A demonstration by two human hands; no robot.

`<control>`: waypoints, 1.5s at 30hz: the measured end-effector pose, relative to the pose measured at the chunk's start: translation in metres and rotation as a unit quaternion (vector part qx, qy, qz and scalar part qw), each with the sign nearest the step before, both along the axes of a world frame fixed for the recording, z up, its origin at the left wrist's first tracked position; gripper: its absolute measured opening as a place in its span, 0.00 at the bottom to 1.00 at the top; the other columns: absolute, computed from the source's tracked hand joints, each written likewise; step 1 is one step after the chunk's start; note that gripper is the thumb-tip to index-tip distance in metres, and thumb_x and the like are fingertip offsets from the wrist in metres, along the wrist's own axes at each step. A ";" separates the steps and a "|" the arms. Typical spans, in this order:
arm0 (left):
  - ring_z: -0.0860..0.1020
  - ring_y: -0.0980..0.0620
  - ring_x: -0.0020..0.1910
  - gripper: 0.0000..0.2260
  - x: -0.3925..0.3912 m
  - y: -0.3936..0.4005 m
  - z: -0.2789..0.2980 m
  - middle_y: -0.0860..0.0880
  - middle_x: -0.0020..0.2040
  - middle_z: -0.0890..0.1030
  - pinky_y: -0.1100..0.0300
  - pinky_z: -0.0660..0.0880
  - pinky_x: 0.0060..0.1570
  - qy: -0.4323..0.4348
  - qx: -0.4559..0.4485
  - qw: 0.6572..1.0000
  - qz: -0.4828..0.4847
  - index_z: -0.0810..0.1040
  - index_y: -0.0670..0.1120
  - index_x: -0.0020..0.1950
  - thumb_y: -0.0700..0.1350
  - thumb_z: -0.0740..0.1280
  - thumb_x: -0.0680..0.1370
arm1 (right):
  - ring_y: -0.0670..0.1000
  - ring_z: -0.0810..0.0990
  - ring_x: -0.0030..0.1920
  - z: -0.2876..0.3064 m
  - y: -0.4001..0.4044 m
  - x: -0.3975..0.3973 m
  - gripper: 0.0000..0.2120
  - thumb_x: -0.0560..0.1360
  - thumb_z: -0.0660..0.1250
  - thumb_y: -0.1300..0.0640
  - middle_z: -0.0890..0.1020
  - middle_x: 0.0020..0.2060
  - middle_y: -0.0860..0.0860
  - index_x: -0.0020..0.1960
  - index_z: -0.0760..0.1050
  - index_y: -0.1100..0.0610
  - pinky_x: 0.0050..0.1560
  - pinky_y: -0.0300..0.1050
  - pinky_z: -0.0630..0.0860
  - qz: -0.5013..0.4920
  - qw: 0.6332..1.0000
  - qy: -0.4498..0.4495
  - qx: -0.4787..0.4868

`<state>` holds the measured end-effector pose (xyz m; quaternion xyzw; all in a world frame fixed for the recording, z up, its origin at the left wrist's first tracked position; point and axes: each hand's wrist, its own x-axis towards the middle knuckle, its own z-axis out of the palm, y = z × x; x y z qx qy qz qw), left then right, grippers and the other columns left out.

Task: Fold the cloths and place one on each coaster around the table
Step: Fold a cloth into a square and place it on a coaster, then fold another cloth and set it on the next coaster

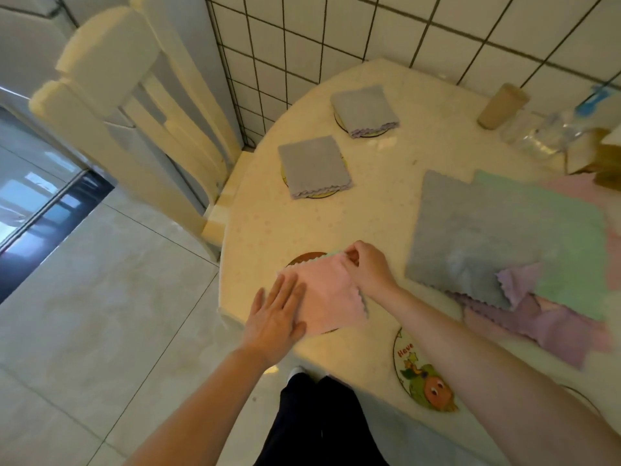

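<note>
On pink cloth (331, 294), left hand (274, 317) flat, right hand (368, 267) pinching.

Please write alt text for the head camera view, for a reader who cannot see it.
A person's left hand presses flat on a folded pink cloth over a coaster at the table edge, while the right hand pinches its far corner. Two folded grey cloths already cover coasters; unfolded cloths and a bare cartoon coaster lie nearby.

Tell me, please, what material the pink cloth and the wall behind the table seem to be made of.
The pink cloth: probably soft microfibre, matte and fuzzy, with a wavy cut edge. The wall: likely glazed ceramic tiles, white and slightly glossy, with dark grout lines between the squares.
</note>
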<state>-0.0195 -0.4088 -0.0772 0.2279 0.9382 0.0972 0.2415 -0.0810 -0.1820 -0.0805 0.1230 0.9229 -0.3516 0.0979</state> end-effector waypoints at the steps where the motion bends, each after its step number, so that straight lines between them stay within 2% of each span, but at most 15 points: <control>1: 0.36 0.50 0.76 0.35 -0.002 0.002 0.004 0.51 0.78 0.39 0.43 0.41 0.73 0.003 -0.016 1.000 -0.002 0.44 0.51 0.79 0.62 0.46 0.74 | 0.48 0.76 0.43 0.002 0.004 0.005 0.09 0.76 0.65 0.52 0.79 0.45 0.51 0.50 0.75 0.57 0.43 0.39 0.71 -0.002 1.000 -0.004 -0.004; 5: 0.51 0.47 0.76 0.29 -0.014 0.026 0.025 0.49 0.77 0.56 0.40 0.43 0.72 0.037 -0.058 0.997 0.033 0.59 0.51 0.75 0.56 0.60 0.76 | 0.47 0.77 0.46 0.013 0.034 0.030 0.10 0.77 0.65 0.53 0.78 0.48 0.49 0.54 0.74 0.57 0.45 0.39 0.72 -0.002 1.000 -0.013 0.003; 8: 0.63 0.44 0.71 0.21 -0.021 0.052 0.030 0.48 0.70 0.68 0.43 0.54 0.71 0.080 -0.031 0.996 0.037 0.69 0.48 0.68 0.49 0.60 0.75 | 0.47 0.77 0.47 0.023 0.071 0.052 0.09 0.77 0.64 0.54 0.78 0.49 0.50 0.56 0.74 0.57 0.47 0.40 0.74 0.017 1.000 -0.015 0.014; 11: 0.73 0.43 0.65 0.20 -0.022 0.089 0.025 0.46 0.63 0.76 0.49 0.64 0.66 0.123 0.048 0.991 0.005 0.74 0.46 0.64 0.48 0.57 0.74 | 0.46 0.77 0.48 0.036 0.120 0.075 0.08 0.77 0.64 0.56 0.78 0.50 0.49 0.56 0.75 0.56 0.50 0.41 0.76 0.014 0.999 -0.009 0.035; 14: 0.68 0.44 0.70 0.24 -0.011 0.147 0.027 0.45 0.69 0.72 0.52 0.61 0.70 0.088 0.105 0.990 -0.013 0.68 0.45 0.71 0.41 0.61 0.74 | 0.49 0.78 0.50 0.040 0.181 0.097 0.08 0.77 0.64 0.59 0.79 0.50 0.49 0.55 0.75 0.56 0.51 0.48 0.77 0.021 0.996 0.011 0.085; 17: 0.63 0.46 0.73 0.27 0.010 0.213 0.030 0.46 0.74 0.66 0.54 0.58 0.73 0.074 0.121 0.989 -0.040 0.63 0.46 0.75 0.40 0.61 0.74 | 0.56 0.76 0.53 0.038 0.243 0.110 0.10 0.75 0.63 0.66 0.79 0.50 0.55 0.54 0.76 0.59 0.55 0.50 0.73 0.038 0.991 0.069 0.111; 19: 0.60 0.48 0.75 0.28 0.023 0.254 0.026 0.49 0.75 0.63 0.56 0.56 0.73 0.075 0.119 0.987 -0.077 0.61 0.49 0.75 0.41 0.62 0.75 | 0.59 0.74 0.57 0.036 0.278 0.112 0.15 0.72 0.62 0.67 0.79 0.55 0.58 0.58 0.75 0.62 0.59 0.51 0.71 0.060 0.987 0.073 0.126; 23: 0.57 0.46 0.76 0.25 0.032 0.319 0.015 0.48 0.77 0.60 0.55 0.56 0.73 0.063 0.111 0.986 -0.106 0.60 0.49 0.76 0.44 0.60 0.78 | 0.59 0.66 0.67 0.022 0.318 0.101 0.32 0.68 0.64 0.68 0.69 0.69 0.56 0.71 0.64 0.59 0.67 0.53 0.66 0.155 0.977 0.010 0.149; 26: 0.54 0.47 0.77 0.26 0.031 0.346 0.011 0.49 0.78 0.56 0.55 0.54 0.73 0.050 0.082 0.992 -0.087 0.56 0.50 0.77 0.47 0.58 0.80 | 0.59 0.68 0.63 0.013 0.327 0.092 0.29 0.73 0.61 0.65 0.70 0.67 0.54 0.73 0.61 0.54 0.64 0.52 0.67 0.196 0.962 0.007 0.192; 28: 0.51 0.48 0.77 0.29 0.028 0.355 0.010 0.51 0.79 0.51 0.56 0.52 0.74 0.034 0.059 0.995 -0.068 0.52 0.51 0.78 0.47 0.60 0.79 | 0.60 0.69 0.60 0.015 0.333 0.088 0.23 0.74 0.61 0.62 0.74 0.62 0.54 0.68 0.67 0.53 0.60 0.52 0.68 0.229 0.947 0.013 0.227; 30: 0.51 0.48 0.77 0.31 0.025 0.359 0.009 0.52 0.79 0.49 0.55 0.53 0.74 0.034 0.042 0.997 -0.056 0.50 0.52 0.78 0.47 0.61 0.79 | 0.60 0.70 0.57 0.023 0.339 0.088 0.13 0.74 0.63 0.58 0.77 0.53 0.55 0.58 0.76 0.53 0.57 0.53 0.68 0.262 0.937 0.027 0.228; 33: 0.55 0.48 0.76 0.31 0.019 0.363 0.008 0.53 0.78 0.54 0.54 0.56 0.73 0.050 0.027 0.997 -0.050 0.52 0.53 0.78 0.50 0.62 0.78 | 0.59 0.72 0.50 0.036 0.352 0.092 0.06 0.70 0.67 0.58 0.78 0.44 0.54 0.46 0.80 0.54 0.52 0.51 0.69 0.242 0.959 0.072 0.129; 36: 0.64 0.48 0.71 0.25 0.004 0.365 0.011 0.52 0.74 0.65 0.53 0.63 0.67 0.088 0.053 0.995 -0.015 0.63 0.52 0.75 0.50 0.63 0.78 | 0.54 0.74 0.45 0.056 0.370 0.096 0.07 0.67 0.69 0.63 0.78 0.40 0.47 0.42 0.79 0.52 0.48 0.44 0.67 0.164 0.979 0.121 0.012; 40: 0.72 0.46 0.67 0.19 -0.025 0.350 0.022 0.49 0.68 0.74 0.54 0.66 0.66 0.119 0.109 0.986 0.047 0.75 0.48 0.67 0.42 0.67 0.76 | 0.50 0.73 0.47 0.084 0.398 0.101 0.07 0.70 0.71 0.66 0.80 0.41 0.45 0.43 0.81 0.55 0.46 0.38 0.66 0.075 0.985 0.151 -0.020; 45: 0.73 0.46 0.66 0.17 -0.040 0.327 0.046 0.45 0.65 0.77 0.55 0.66 0.67 0.175 0.180 0.967 0.048 0.78 0.43 0.64 0.33 0.64 0.76 | 0.52 0.78 0.49 0.098 0.414 0.116 0.06 0.70 0.73 0.63 0.83 0.46 0.46 0.45 0.82 0.54 0.48 0.29 0.68 0.033 0.974 0.221 -0.023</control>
